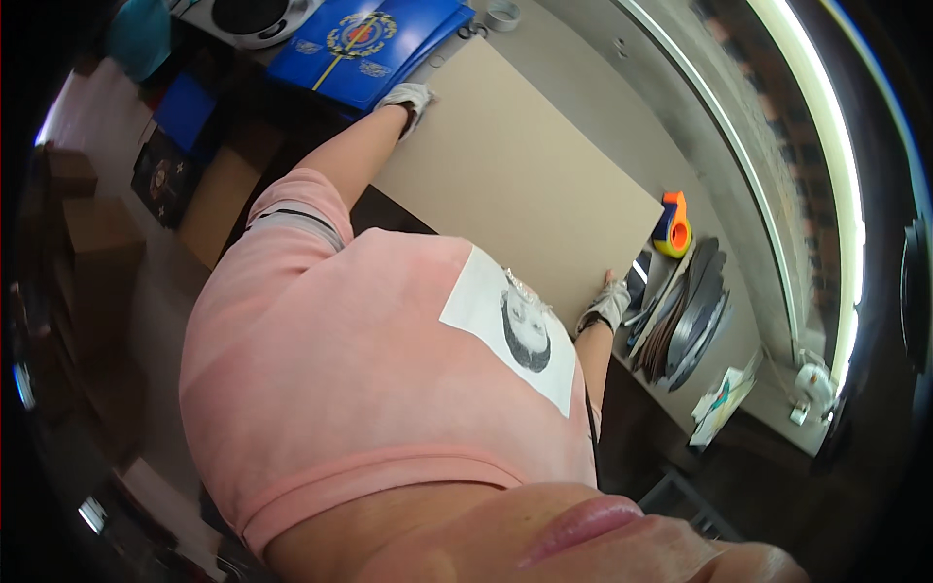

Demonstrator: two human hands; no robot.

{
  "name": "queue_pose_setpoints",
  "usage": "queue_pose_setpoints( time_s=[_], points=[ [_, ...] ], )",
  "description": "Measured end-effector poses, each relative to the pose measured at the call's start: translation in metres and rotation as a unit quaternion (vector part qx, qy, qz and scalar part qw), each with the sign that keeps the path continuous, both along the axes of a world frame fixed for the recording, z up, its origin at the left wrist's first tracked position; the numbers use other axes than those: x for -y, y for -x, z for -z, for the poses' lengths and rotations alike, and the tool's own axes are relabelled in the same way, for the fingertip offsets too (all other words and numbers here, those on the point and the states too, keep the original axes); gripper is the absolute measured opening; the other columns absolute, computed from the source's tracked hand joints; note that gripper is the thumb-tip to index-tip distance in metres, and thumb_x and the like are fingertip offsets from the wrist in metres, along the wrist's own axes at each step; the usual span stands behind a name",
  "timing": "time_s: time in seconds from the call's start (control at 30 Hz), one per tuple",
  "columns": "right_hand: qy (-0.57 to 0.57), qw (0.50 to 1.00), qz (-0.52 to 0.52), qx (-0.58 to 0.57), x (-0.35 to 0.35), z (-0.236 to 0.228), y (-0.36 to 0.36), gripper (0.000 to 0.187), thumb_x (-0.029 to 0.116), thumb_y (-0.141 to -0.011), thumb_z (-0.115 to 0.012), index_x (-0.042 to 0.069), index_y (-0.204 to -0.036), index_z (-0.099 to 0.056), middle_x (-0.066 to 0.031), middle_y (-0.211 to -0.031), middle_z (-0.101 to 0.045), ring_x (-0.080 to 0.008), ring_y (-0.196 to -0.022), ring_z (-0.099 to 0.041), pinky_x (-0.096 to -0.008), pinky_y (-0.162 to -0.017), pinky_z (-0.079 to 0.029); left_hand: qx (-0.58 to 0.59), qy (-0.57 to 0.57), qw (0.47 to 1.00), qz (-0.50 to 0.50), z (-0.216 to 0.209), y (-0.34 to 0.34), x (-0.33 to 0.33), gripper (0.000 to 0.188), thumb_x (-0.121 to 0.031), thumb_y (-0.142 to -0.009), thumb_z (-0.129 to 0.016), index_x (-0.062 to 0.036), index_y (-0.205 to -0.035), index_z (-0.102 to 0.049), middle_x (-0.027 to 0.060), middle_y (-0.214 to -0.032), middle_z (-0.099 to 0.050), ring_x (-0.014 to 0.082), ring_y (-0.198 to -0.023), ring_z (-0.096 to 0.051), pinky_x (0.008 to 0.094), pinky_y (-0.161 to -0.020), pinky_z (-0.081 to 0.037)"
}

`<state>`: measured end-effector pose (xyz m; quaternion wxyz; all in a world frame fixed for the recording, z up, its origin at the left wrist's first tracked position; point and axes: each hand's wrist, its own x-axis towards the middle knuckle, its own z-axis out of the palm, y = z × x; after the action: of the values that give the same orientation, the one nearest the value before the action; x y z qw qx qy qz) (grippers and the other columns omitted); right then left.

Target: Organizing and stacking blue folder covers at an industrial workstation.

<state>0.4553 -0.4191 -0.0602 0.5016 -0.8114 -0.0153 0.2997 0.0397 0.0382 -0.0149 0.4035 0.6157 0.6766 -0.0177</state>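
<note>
A large flat beige cardboard sheet (530,155) spans the space in front of me, lying over the light worktable. Its near-left edge is in my left hand (408,101), which wears a pale work glove and grips close to the far-left corner. My right hand (606,305), gloved too, holds the sheet near its right corner, with the bare thumb tip lying along the edge. Beneath the board the other fingers of both hands are partly hidden. Glossy blue printed sheets or bags (360,49) lie stacked right beside my left hand.
An orange and yellow tape dispenser (674,225) stands by the sheet's right corner. Dark curved flat pieces (692,316) are piled near my right hand, with papers (724,406) beyond. A tape roll (502,15) sits at the back. Cardboard boxes (102,225) stand at left.
</note>
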Motion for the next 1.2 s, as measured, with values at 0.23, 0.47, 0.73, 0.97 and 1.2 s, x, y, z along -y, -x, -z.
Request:
queue_pose_setpoints(
  time_s=[0.23,0.47,0.73,0.97,1.2],
  points=[
    [0.565,0.508,-0.441,0.478,0.085,0.052,-0.099,0.067,0.040,-0.077,-0.081,0.007,-0.133,-0.065,-0.0165,-0.141,-0.063,-0.0328,-0.129,-0.061,-0.0463,-0.119,-0.037,-0.077,-0.218,0.934,0.271,-0.048,-0.052,0.039,0.038,-0.030,-0.087,-0.064,-0.0048,-0.115,-0.073,0.0174,-0.108,-0.075,0.0322,-0.097,-0.072,0.0438,-0.090,-0.056],
    [0.370,0.640,-0.389,0.549,-0.035,0.005,0.089,0.063,0.035,-0.093,-0.068,0.003,-0.145,-0.055,-0.0191,-0.150,-0.053,-0.0397,-0.143,-0.045,-0.0478,-0.118,-0.038,-0.030,-0.393,0.906,0.154,-0.045,0.096,0.108,0.074,-0.034,-0.087,-0.071,-0.0019,-0.150,-0.048,0.0197,-0.143,-0.058,0.0338,-0.130,-0.056,0.0424,-0.111,-0.044],
    [0.155,0.715,-0.491,0.472,-0.206,-0.074,0.204,0.075,0.031,-0.083,-0.081,-0.004,-0.144,-0.054,-0.0277,-0.159,-0.039,-0.0372,-0.147,-0.041,-0.0409,-0.117,-0.040,-0.609,-0.102,0.767,0.175,-0.081,0.348,-0.070,0.066,-0.055,-0.107,-0.037,-0.0233,-0.165,-0.026,0.0066,-0.170,-0.029,0.0389,-0.149,-0.039,0.0538,-0.126,-0.018],
    [0.141,0.704,-0.509,0.475,-0.342,-0.062,0.310,0.077,0.034,-0.084,-0.081,-0.001,-0.146,-0.054,-0.0251,-0.159,-0.041,-0.0373,-0.142,-0.047,-0.0416,-0.114,-0.042,-0.149,-0.422,0.887,0.117,-0.165,0.436,-0.249,0.074,-0.059,-0.085,-0.072,-0.0212,-0.147,-0.058,0.0205,-0.156,-0.047,0.0430,-0.152,-0.028,0.0538,-0.127,-0.021],
    [0.127,0.688,-0.565,0.437,-0.420,-0.080,0.377,0.090,0.045,-0.079,-0.085,-0.003,-0.148,-0.051,-0.0272,-0.158,-0.040,-0.0394,-0.143,-0.046,-0.0429,-0.116,-0.041,-0.284,-0.409,0.741,0.451,-0.251,0.382,-0.314,0.100,-0.064,-0.073,-0.080,0.0116,-0.133,-0.057,0.0334,-0.146,-0.050,0.0436,-0.141,-0.044,0.0469,-0.118,-0.037]
  ],
)
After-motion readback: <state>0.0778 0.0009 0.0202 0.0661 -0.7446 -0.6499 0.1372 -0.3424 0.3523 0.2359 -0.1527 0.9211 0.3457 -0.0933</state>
